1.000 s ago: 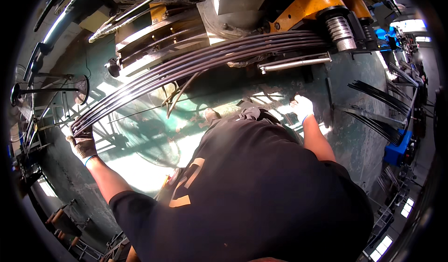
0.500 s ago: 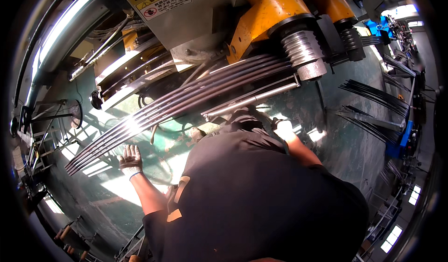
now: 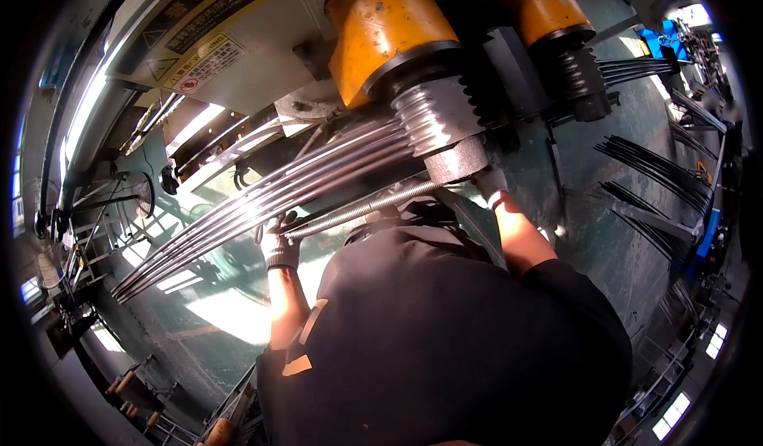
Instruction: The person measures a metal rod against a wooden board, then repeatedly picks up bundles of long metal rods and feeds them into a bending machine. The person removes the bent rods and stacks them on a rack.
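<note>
My left hand (image 3: 278, 249), in a pale work glove with dark fingertips, is at the left end of a thin ribbed metal bar (image 3: 350, 218), just below a bundle of long steel rods (image 3: 262, 199). Its fingers look apart; whether they touch the bar or the rods is unclear. My right hand (image 3: 490, 184), gloved too, is against the lower end of a thick ribbed metal roller (image 3: 442, 116). Its fingers are hidden behind that roller. The rods run from beside the roller down to the left, their free ends spread in the air.
Orange machine housings (image 3: 389, 29) carry the ribbed roller and a second, darker one (image 3: 584, 80). A grey machine body with warning labels (image 3: 208, 66) hangs over the upper left. More dark rods (image 3: 652, 172) lie on racks to the right. Sunlit patches mark the green floor (image 3: 230, 311).
My left hand has moved right and up to the bar's left end. My right hand has risen to the roller's lower end. The view has shifted, so the machine appears farther left.
</note>
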Demonstrator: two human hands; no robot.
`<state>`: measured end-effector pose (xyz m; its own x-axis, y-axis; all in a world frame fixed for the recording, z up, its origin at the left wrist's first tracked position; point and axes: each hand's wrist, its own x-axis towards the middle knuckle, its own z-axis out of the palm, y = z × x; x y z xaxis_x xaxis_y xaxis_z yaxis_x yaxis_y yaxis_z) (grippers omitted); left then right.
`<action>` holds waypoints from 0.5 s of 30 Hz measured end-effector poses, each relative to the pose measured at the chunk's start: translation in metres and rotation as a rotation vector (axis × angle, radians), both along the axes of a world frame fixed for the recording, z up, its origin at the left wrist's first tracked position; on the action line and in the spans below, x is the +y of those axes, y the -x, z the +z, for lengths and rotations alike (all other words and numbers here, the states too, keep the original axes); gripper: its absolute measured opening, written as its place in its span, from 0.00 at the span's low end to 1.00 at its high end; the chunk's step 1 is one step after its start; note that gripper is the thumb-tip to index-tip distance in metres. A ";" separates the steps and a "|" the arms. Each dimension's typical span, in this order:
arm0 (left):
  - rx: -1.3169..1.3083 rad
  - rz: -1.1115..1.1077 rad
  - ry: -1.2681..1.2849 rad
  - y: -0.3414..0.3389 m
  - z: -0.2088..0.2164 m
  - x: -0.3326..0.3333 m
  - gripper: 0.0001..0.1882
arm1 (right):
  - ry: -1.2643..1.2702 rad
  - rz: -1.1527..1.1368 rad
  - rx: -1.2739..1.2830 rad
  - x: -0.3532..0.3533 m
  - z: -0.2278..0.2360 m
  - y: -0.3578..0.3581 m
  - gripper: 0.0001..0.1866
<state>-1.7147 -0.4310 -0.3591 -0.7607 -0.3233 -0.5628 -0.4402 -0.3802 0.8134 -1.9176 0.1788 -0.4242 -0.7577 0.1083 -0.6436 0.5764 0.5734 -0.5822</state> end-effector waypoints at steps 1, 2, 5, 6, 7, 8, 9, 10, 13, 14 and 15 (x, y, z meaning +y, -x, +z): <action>0.172 -0.277 0.407 -0.023 -0.030 -0.012 0.20 | 0.057 -0.036 0.034 0.001 0.001 -0.020 0.19; 0.158 -0.336 0.495 -0.011 -0.027 -0.002 0.19 | 0.080 -0.103 0.086 0.017 -0.011 -0.045 0.20; 0.075 -0.100 0.077 0.013 -0.016 0.011 0.16 | -0.210 -0.107 0.046 0.026 0.004 -0.123 0.21; -0.025 0.063 -0.233 0.016 -0.017 0.017 0.15 | -0.246 -0.187 -0.051 0.025 0.009 -0.148 0.19; -0.129 0.295 -0.511 0.017 -0.021 0.021 0.14 | -0.229 -0.192 -0.102 0.024 0.024 -0.169 0.21; -0.255 0.348 -0.460 0.016 -0.023 0.032 0.14 | -0.214 -0.197 -0.154 0.023 0.041 -0.187 0.22; -0.263 0.442 -0.614 -0.008 -0.067 0.017 0.11 | -0.267 -0.135 -0.143 0.026 0.052 -0.200 0.22; -0.226 0.522 -0.937 -0.038 -0.100 0.006 0.10 | -0.318 -0.070 -0.136 0.032 0.054 -0.207 0.22; -0.164 0.019 -0.721 -0.019 -0.036 0.059 0.08 | -0.316 -0.136 -0.274 0.048 0.038 -0.264 0.27; -0.112 0.061 -0.871 -0.032 -0.039 0.055 0.06 | -0.371 -0.096 -0.235 0.055 0.031 -0.271 0.27; -0.280 0.650 -1.650 -0.046 -0.056 0.048 0.06 | -0.339 -0.041 -0.254 0.060 0.025 -0.269 0.28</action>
